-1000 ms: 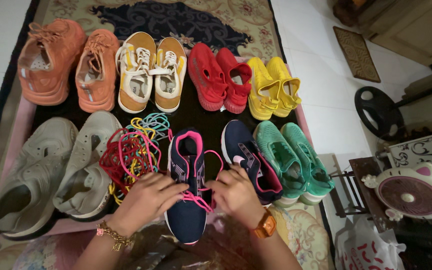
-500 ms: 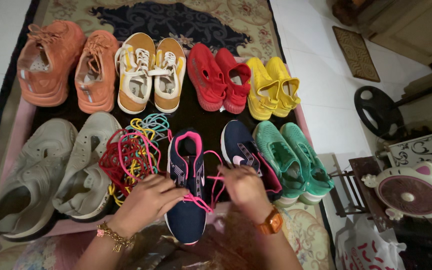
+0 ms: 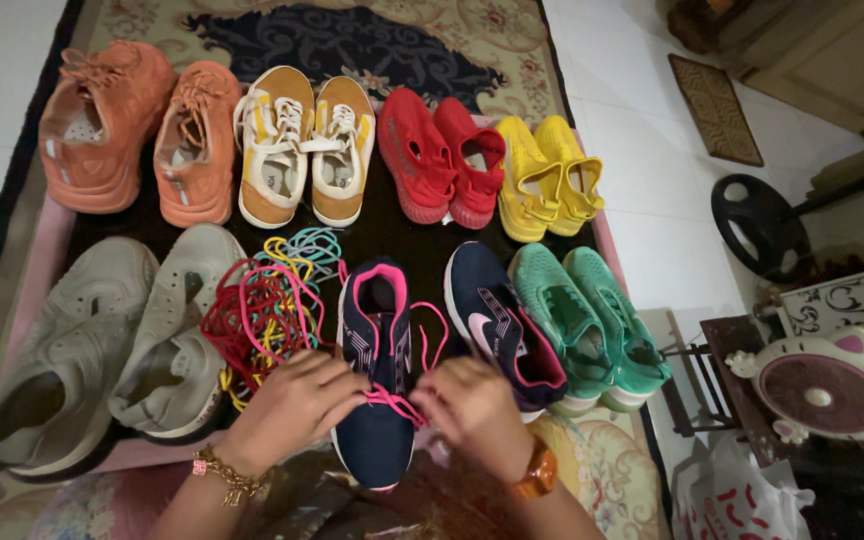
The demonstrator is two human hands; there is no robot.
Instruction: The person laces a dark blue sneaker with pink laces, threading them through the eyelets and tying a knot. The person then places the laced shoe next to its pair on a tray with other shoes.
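A navy shoe with pink lining (image 3: 376,440) lies toe toward me on a dark mat. A pink lace (image 3: 390,398) runs through it. My left hand (image 3: 292,405) pinches the lace at the shoe's left side. On the shoe's right side, my right hand (image 3: 472,410) grips the lace's other end, a loop of which arcs up beside the shoe. The matching navy shoe (image 3: 497,325) sits just right of it.
A tangle of red, yellow and teal laces (image 3: 262,305) lies left of the shoe. Grey (image 3: 92,340), teal (image 3: 592,320), orange (image 3: 137,125), tan (image 3: 302,140), red (image 3: 437,150) and yellow shoes (image 3: 547,175) sit in two rows. A small pink fan (image 3: 832,385) stands at the right.
My right hand has come back down and inward to the shoe's right side after pulling the pink lace outward. My left hand has stayed on the lace.
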